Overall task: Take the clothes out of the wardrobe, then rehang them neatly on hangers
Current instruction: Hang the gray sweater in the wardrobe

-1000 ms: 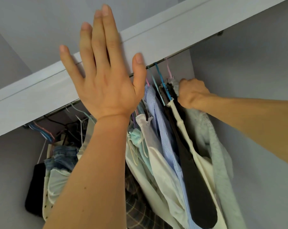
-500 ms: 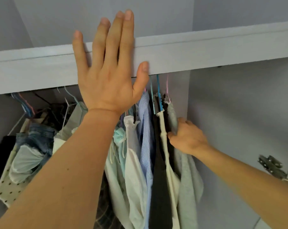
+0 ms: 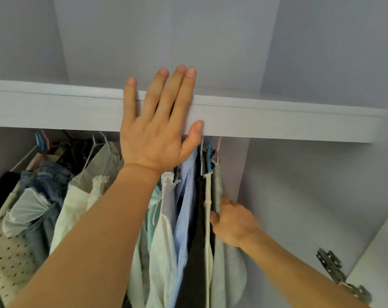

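Barely begun: the clothes (image 3: 184, 207) all hang in the wardrobe (image 3: 300, 196), left hand (image 3: 154, 130) flat, fingers straight, on the shelf edge (image 3: 277, 121), right hand (image 3: 235, 223) with its grip clamped on the grey garment (image 3: 228, 270)

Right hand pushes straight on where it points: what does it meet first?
Likely the cream garment just left of the right hand, which grips the grey garment; depth is unclear.

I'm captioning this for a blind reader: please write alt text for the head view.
A person's left hand lies flat against a white wardrobe shelf while the right hand grips a grey garment at the right end of crowded hanging clothes.
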### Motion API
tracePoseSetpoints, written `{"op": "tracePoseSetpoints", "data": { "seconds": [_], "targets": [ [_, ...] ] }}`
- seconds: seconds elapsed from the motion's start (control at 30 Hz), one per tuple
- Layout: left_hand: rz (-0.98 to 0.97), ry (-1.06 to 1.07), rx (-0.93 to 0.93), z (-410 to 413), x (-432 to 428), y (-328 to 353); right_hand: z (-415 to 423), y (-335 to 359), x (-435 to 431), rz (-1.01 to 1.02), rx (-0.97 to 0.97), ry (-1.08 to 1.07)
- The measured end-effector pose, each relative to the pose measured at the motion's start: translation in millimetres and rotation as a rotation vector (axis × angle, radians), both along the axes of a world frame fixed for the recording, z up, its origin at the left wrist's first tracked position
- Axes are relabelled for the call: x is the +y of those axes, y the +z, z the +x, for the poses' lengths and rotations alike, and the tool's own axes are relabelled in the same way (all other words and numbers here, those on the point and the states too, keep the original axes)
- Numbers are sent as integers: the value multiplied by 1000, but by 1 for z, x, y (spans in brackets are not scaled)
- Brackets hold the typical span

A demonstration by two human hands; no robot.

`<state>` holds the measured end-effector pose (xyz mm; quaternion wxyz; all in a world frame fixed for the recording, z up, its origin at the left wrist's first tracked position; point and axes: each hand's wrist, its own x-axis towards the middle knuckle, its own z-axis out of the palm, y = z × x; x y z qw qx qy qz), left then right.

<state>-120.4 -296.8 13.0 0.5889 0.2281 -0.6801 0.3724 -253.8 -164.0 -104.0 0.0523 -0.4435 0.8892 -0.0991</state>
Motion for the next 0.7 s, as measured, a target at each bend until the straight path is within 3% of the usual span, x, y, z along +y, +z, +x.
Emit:
{"op": "tracePoseSetpoints", "data": {
  "seconds": [0.17, 0.33, 0.5, 0.7],
  "targets": [
    [44, -24, -40, 2, 5, 0, 9, 41, 6, 258, -13, -6],
    [236, -55, -187, 14, 21, 8, 29, 94, 50, 265, -35, -6],
    [487, -93, -347, 30, 41, 20, 69, 116, 134, 42, -233, -81],
    [719, -146, -390, 40, 70, 29, 132, 100, 266, -308, -257, -207]
  ]
}}
